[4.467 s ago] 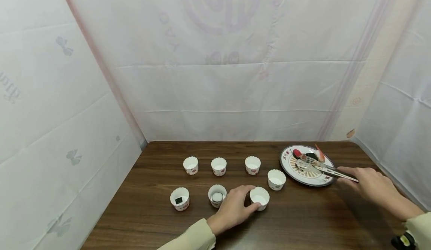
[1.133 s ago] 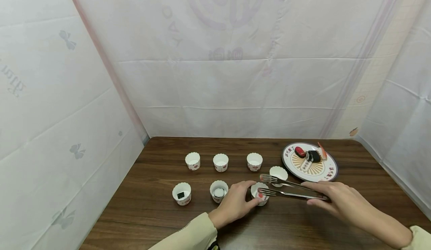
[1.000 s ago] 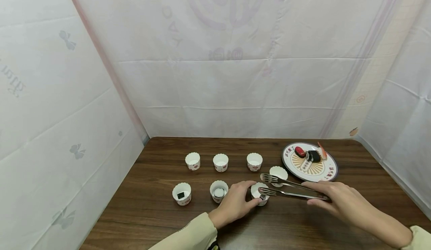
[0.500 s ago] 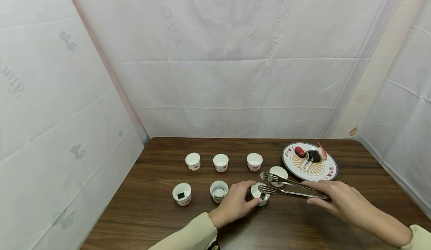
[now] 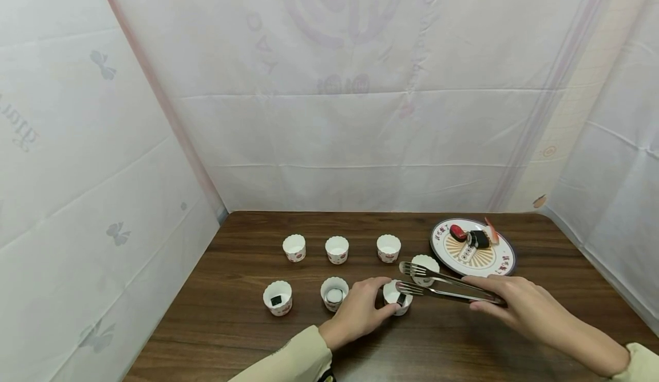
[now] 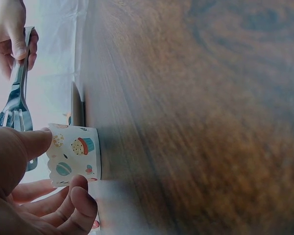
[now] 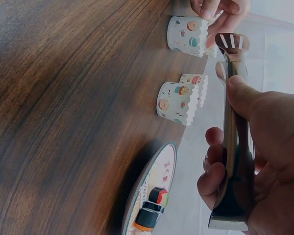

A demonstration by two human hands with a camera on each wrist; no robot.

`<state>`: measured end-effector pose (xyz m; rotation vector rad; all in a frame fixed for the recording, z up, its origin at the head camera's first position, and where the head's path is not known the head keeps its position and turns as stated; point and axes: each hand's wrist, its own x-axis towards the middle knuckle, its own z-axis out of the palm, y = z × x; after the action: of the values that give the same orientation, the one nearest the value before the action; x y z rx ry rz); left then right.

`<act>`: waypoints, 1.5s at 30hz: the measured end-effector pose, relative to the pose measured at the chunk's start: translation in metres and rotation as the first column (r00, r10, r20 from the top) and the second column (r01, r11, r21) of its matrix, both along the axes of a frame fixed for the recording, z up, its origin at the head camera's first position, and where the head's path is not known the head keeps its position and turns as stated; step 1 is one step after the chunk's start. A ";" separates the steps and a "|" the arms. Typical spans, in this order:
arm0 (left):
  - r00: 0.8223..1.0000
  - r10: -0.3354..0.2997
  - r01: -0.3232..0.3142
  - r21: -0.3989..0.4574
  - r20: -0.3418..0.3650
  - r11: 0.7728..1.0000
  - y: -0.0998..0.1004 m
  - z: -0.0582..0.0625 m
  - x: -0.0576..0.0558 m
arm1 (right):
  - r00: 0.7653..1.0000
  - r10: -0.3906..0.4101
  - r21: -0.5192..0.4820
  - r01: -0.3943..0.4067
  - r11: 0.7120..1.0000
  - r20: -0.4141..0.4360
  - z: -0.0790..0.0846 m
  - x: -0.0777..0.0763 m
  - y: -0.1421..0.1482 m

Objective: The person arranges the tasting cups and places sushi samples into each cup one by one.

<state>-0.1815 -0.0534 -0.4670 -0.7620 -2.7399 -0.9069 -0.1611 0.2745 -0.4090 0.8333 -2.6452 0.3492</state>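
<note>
My left hand (image 5: 360,309) grips a white paper baking cup (image 5: 389,293) by its scalloped rim, thumb on the near side; in the left wrist view the printed cup (image 6: 78,152) stands on the table. Inside lies a small dark sushi roll piece (image 5: 401,299). My right hand (image 5: 520,299) holds metal serving tongs (image 5: 445,294), whose slotted tips (image 7: 231,42) stand apart above this cup with nothing between them. At the right a round plate (image 5: 507,263) bears several sushi pieces, among them a red one (image 5: 457,233) and a black-wrapped one (image 5: 480,238).
Beneath the tongs' far arm stands another cup (image 5: 431,264), close to the plate. Three cups line the back, one being the cup (image 5: 295,247) at left. In front, one cup (image 5: 277,307) holds a dark piece and another cup (image 5: 333,282) a white one.
The tongs have moved left from the plate to above the held cup. A sushi roll piece has dropped from them into it, turning its dark side up. Both hands have hardly moved since.
</note>
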 end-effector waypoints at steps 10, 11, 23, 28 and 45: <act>1.000 -0.017 0.017 0.006 0.024 1.000 -0.001 0.002 -0.001 | 1.000 -0.015 0.009 0.015 1.000 0.000 0.002 0.000 0.000; 0.999 -0.022 0.022 0.013 0.023 1.000 -0.002 0.003 0.000 | 1.000 -0.012 0.009 0.012 1.000 -0.005 0.002 -0.001 0.000; 0.995 -0.085 0.090 0.104 -0.052 0.990 -0.018 0.021 -0.006 | 0.998 0.001 0.002 -0.001 1.000 -0.058 0.009 -0.012 0.006; 0.995 -0.070 0.078 0.105 -0.073 0.991 -0.029 0.034 -0.011 | 0.999 -0.028 -0.009 0.028 1.000 -0.027 0.012 -0.017 0.011; 0.991 0.046 -0.037 0.075 -0.123 0.997 -0.088 0.059 -0.039 | 0.984 -0.117 -0.039 0.123 0.992 0.136 0.014 -0.037 0.033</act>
<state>-0.2207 -0.1415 -0.4082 -0.7203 -2.5904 -0.9123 -0.1981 0.3076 -0.3949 0.6533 -2.7833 0.4489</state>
